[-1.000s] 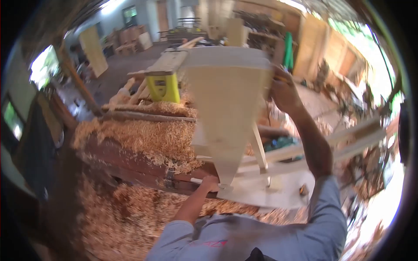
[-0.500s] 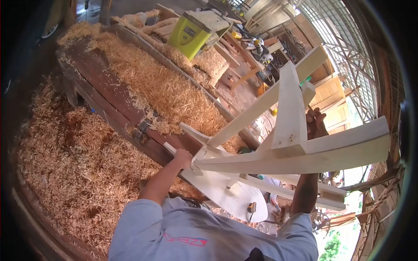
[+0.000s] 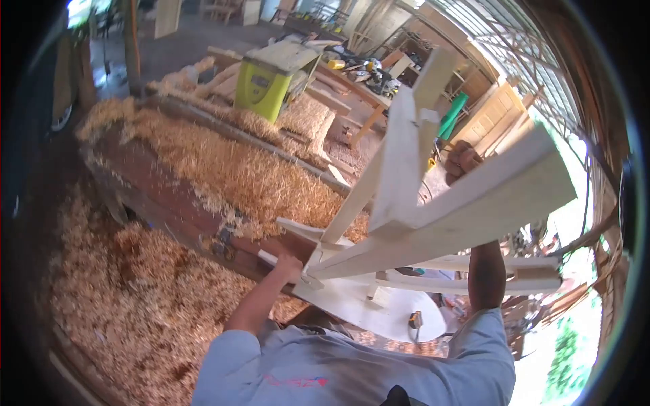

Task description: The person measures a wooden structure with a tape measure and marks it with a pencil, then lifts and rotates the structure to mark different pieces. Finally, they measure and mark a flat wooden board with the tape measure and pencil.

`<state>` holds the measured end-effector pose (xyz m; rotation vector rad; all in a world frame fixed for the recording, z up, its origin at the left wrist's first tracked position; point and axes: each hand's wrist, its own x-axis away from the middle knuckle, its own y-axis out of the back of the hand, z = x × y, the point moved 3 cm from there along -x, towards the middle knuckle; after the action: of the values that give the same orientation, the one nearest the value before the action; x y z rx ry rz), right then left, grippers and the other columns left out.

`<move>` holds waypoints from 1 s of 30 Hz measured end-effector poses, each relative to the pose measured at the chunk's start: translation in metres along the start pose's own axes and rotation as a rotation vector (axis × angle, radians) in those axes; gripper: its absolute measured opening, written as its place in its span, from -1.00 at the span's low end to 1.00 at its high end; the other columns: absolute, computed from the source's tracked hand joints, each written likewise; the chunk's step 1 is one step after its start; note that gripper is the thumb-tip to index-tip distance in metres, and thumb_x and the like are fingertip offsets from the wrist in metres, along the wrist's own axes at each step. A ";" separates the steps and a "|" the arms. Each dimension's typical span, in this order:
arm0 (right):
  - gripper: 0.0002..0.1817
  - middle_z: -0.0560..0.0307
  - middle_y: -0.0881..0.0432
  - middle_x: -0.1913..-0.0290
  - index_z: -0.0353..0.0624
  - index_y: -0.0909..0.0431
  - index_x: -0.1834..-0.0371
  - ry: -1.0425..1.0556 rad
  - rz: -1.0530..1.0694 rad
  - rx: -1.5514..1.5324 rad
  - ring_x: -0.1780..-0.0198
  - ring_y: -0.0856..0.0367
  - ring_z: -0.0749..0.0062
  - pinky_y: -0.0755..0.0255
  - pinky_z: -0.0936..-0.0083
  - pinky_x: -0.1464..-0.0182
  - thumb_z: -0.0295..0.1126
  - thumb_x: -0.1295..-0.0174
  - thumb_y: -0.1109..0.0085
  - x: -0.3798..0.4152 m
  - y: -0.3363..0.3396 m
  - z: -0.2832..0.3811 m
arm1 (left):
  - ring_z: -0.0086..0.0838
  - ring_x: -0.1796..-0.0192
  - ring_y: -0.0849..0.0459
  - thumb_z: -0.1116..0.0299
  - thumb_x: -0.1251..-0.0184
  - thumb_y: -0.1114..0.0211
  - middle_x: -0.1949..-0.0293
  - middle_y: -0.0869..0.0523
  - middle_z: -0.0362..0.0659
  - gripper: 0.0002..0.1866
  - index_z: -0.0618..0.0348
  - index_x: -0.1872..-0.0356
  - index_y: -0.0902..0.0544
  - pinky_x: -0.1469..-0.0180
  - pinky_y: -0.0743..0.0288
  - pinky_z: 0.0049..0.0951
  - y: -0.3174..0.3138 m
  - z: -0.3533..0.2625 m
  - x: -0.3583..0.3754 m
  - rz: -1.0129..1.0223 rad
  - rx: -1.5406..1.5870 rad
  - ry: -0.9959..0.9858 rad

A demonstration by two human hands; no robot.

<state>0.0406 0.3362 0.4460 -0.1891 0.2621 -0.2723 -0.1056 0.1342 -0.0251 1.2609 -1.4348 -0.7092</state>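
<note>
A pale, unpainted wooden chair frame [image 3: 447, 210] stands tilted in front of me, its curved legs and crosspieces rising toward the camera. My left hand [image 3: 290, 268] is closed on the frame near the lower joint, beside the end of a thin pale strip. Behind the nearest thick leg, my right hand [image 3: 463, 161] shows above its upper edge with bent fingers against the frame; the leg hides part of the hand and wrist. A rounded pale board [image 3: 399, 314] lies low near my body, with a small yellow-and-black tool [image 3: 415, 321] on it.
Wood shavings [image 3: 230, 172] cover the long dark bench [image 3: 162, 169] and are heaped on the left [image 3: 135, 284]. A lime-green machine [image 3: 264, 88] stands beyond the bench. Farther back are a cluttered table [image 3: 362, 84] and leaning panelled doors [image 3: 497, 118].
The frame's upper end has swung left and closer to the camera. My right hand has risen and moved left with it. My left hand keeps its hold, and the view has shifted.
</note>
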 end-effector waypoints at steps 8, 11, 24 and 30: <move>-0.76 0.30 -0.41 0.36 -0.20 -0.50 0.02 0.038 -0.235 0.123 0.39 -0.38 0.62 -0.41 0.60 0.45 -0.31 -0.37 -0.19 -0.008 -0.047 -0.006 | -0.31 -0.06 -0.67 0.09 -0.30 -0.24 0.06 -0.72 -0.04 -0.57 0.22 -0.01 -0.65 -0.17 -0.47 -0.31 0.231 0.086 0.045 -0.582 0.657 0.042; -0.75 0.37 -0.36 0.40 -0.15 -0.50 -0.03 0.053 -0.165 0.109 0.40 -0.34 0.69 -0.38 0.62 0.47 -0.29 -0.39 -0.16 -0.010 -0.045 -0.008 | -0.33 -0.08 -0.66 0.07 -0.39 -0.17 0.07 -0.72 -0.05 -0.55 0.24 -0.07 -0.62 -0.19 -0.46 -0.30 0.376 0.068 0.091 -1.017 1.033 -0.144; -0.76 0.25 -0.56 0.42 -0.25 -0.57 0.07 0.179 -0.024 0.401 0.57 -0.45 0.70 -0.37 0.69 0.53 -0.30 -0.36 -0.21 -0.020 -0.043 0.010 | -0.27 -0.03 -0.64 0.31 -0.10 -0.49 0.04 -0.65 0.01 -0.62 0.28 0.08 -0.70 -0.09 -0.48 -0.34 0.502 -0.116 0.123 -0.519 0.228 -0.456; -0.79 0.19 -0.60 0.42 -0.25 -0.62 0.19 0.057 -0.011 0.609 0.51 -0.49 0.65 -0.36 0.60 0.49 -0.30 -0.33 -0.24 -0.023 -0.052 0.036 | -0.24 0.16 -0.64 0.40 -0.21 -0.40 0.31 -0.69 -0.08 -0.80 0.24 0.17 -0.73 0.04 -0.49 -0.31 0.504 -0.131 0.130 -0.684 0.036 -0.708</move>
<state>0.0171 0.2990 0.4969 0.4193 0.2246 -0.3567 -0.1304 0.1736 0.5099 1.6339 -1.5463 -1.7277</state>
